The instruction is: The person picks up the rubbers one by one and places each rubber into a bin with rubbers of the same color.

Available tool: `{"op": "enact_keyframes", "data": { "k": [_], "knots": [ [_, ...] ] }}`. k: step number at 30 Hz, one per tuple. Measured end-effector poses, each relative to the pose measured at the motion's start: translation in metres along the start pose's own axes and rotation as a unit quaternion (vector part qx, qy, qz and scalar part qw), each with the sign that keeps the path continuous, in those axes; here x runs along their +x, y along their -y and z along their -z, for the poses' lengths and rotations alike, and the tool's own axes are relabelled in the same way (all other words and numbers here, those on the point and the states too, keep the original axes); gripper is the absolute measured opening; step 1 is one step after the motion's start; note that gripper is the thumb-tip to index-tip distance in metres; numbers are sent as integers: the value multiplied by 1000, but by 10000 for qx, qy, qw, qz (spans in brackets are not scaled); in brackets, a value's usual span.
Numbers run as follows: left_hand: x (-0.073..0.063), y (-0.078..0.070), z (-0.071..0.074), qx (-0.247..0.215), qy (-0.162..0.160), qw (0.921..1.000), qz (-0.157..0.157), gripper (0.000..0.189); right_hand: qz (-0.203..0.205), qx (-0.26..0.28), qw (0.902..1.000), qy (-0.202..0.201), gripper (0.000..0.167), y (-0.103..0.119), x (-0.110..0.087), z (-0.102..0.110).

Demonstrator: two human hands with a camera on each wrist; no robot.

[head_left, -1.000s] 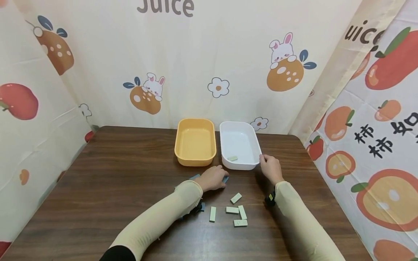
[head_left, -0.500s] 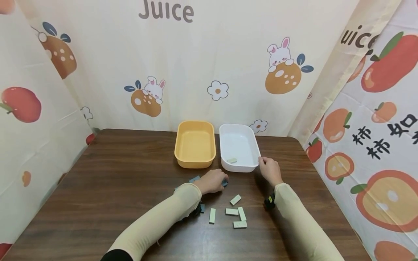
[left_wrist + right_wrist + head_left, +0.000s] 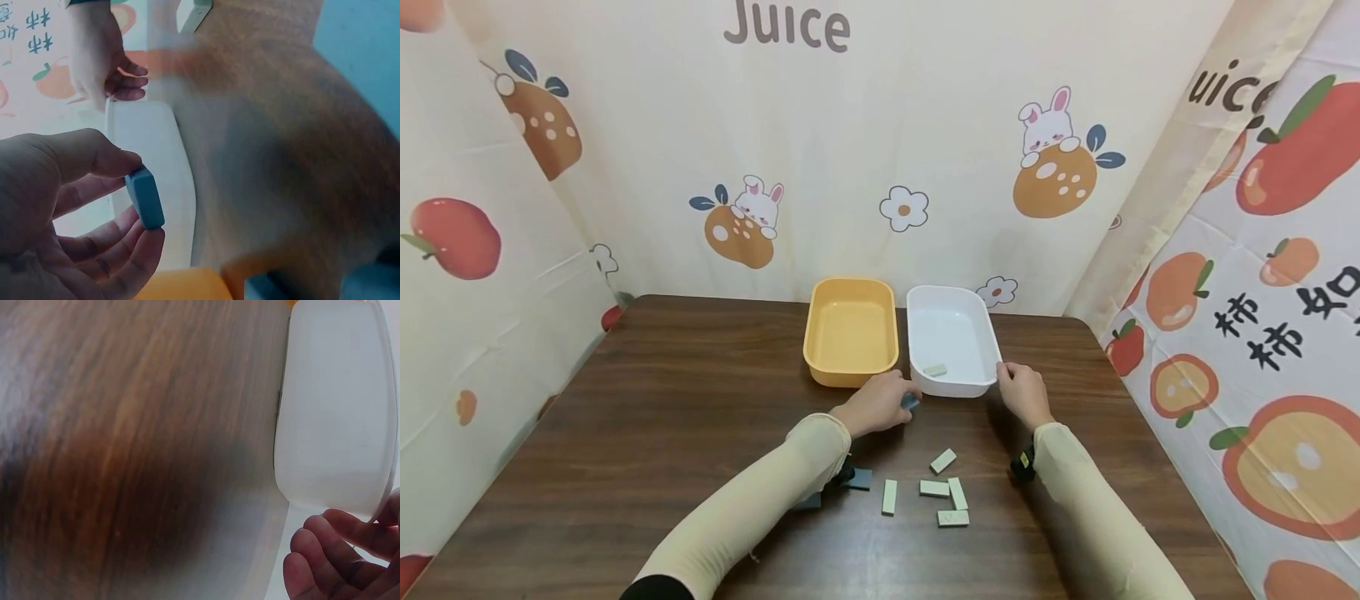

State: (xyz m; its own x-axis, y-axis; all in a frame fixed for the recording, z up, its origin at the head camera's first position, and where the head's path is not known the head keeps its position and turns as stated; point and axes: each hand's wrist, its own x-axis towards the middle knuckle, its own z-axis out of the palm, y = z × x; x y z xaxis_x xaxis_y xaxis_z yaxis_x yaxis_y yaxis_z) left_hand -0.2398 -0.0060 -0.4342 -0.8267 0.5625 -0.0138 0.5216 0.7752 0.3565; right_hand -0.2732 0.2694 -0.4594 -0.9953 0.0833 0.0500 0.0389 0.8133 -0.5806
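Observation:
My left hand [image 3: 880, 404] pinches a small blue rectangular block [image 3: 145, 199] between thumb and fingertips, just in front of the gap between the two tubs. The block stands on edge in the grip in the left wrist view. My right hand [image 3: 1024, 393] holds the near right corner of the white tub [image 3: 951, 389], with thumb at the rim and the other fingers below it outside the wall. Inside that tub, near its front, lies a light green block [image 3: 935, 370]. To its left stands the yellow tub [image 3: 850, 378], close behind my left hand.
Several light green blocks [image 3: 934, 489] lie scattered on the brown table [image 3: 700, 375] between my forearms. More blue blocks [image 3: 859, 478] lie beside and partly under my left forearm. A printed curtain [image 3: 835, 125] hangs behind the table's far edge.
My left hand has shifted slightly left and away from me, toward the yellow tub, with the blue block in its fingers. My right hand stays at the white tub's corner.

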Motion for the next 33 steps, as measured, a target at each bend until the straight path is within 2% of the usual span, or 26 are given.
{"op": "enact_keyframes", "data": {
  "k": [10, 23, 33],
  "knots": [
    [-2, 9, 13, -360, -404, 9983, 223, 33, -82, 41, 10000, 19, 49, -2, -1, 1],
    [-8, 30, 32, -421, -1094, 9925, 345, 33, -58, 99, 9999, -97, 48, 0, 0, 2],
    [-10, 40, 33, -597, -1425, 9865, 544, 33, -44, 17, 9998, -180, 46, 2, -1, -1]
  ]
}}
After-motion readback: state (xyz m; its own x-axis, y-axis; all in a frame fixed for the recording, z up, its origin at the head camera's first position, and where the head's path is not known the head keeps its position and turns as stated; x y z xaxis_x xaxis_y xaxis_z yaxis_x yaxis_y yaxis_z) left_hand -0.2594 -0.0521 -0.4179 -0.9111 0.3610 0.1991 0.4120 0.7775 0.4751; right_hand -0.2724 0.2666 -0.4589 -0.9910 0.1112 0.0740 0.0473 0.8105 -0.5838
